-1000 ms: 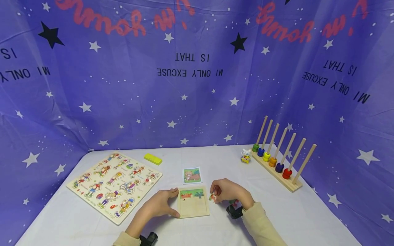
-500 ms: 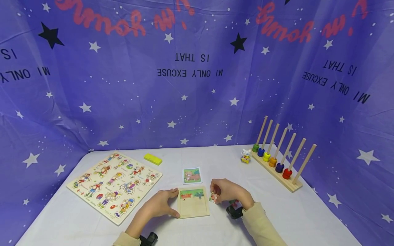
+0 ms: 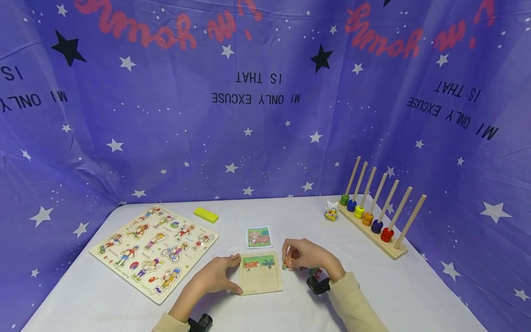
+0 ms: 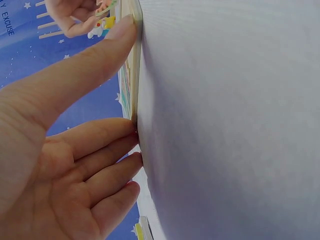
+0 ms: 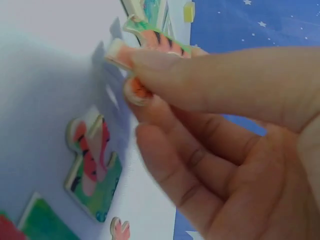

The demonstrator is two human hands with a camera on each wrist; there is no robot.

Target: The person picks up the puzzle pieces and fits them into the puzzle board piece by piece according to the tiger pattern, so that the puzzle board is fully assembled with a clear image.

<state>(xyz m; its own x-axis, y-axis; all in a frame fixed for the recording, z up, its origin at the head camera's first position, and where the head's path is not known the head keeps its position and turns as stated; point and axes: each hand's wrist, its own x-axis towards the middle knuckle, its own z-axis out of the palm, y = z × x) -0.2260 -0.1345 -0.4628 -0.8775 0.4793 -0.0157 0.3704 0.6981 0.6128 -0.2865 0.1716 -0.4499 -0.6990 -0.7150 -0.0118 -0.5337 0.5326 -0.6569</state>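
Observation:
A shallow wooden puzzle tray lies in the middle of the table, with picture pieces along its top edge. My left hand rests against the tray's left side. In the left wrist view its thumb lies straight at the edge, and the fingertips touch lower along it. Right of the tray, my right hand pinches an orange, black-striped puzzle piece between thumb and fingers. Below that hand in the right wrist view lies another striped piece, with a green piece and a small pink piece nearby.
A picture card lies just beyond the tray. At left is a large peg puzzle board, with a yellow block behind it. A small figurine and a wooden bead rack stand at right. A purple curtain hangs behind.
My right hand has shifted slightly up, and the puzzle piece in it has turned. My left hand and the tray have stayed in place.

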